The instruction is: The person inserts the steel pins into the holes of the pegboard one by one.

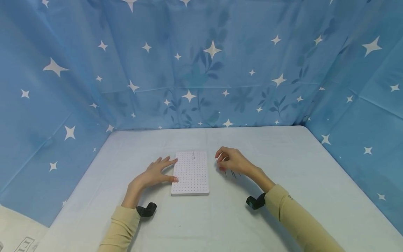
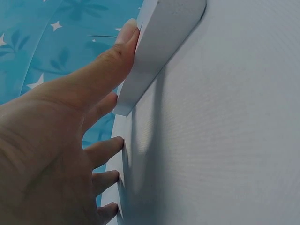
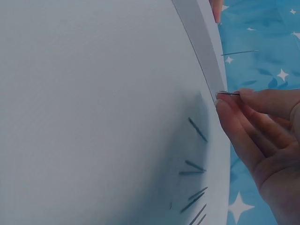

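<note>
A white pegboard (image 1: pixel 191 176) with rows of small holes lies flat on the table. One thin metal pin (image 1: pixel 193 155) stands in it near the far edge. My left hand (image 1: pixel 153 173) is at the board's left side, fingers spread, with the thumb and forefinger resting on its edge; the other fingertips touch the tabletop in the left wrist view. To the right of the board, my right hand (image 1: pixel 234 161) pinches a thin pin (image 3: pixel 228 93) between thumb and fingertips, just above the table. Several loose pins (image 3: pixel 192 203) lie scattered beneath that hand.
A white cloth covers the table (image 1: pixel 274 147). Behind and on both sides hangs a blue curtain (image 1: pixel 189 70) with white stars. A black wrist camera (image 1: pixel 147 210) sits at the left cuff, another camera (image 1: pixel 255 202) at the right.
</note>
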Demonstrator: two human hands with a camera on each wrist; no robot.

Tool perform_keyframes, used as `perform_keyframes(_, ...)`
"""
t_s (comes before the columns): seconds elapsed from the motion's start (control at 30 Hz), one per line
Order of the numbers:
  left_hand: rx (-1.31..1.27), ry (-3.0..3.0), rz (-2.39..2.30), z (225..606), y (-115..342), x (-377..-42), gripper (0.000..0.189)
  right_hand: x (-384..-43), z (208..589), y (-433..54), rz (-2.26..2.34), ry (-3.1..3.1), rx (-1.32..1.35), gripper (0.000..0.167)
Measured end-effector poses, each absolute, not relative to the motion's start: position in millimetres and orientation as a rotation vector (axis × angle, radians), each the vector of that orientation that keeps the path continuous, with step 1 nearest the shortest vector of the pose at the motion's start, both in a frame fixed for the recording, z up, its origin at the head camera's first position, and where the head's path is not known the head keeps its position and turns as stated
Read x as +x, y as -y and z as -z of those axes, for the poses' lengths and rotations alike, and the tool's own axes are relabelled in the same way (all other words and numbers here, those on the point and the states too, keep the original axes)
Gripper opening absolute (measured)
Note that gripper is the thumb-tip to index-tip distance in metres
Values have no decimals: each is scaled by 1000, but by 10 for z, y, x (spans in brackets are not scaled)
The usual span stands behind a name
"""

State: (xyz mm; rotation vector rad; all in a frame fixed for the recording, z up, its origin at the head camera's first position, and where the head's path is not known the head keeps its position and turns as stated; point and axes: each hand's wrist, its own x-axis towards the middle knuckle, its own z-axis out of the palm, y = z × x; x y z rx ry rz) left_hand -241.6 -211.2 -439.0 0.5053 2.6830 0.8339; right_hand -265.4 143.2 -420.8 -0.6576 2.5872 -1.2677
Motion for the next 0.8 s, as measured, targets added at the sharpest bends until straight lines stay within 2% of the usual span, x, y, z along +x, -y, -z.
perform_keyframes(0.3, 510, -2682, -823, 4369, 2105, -2411, 93, -2731, 4152, -1316, 1295, -2615, -652, 28)
perform_keyframes(0.8, 500, -2676, -812, 4374, 2101, -2423, 93, -2825, 4116, -1098, 1420, -2554, -579, 15)
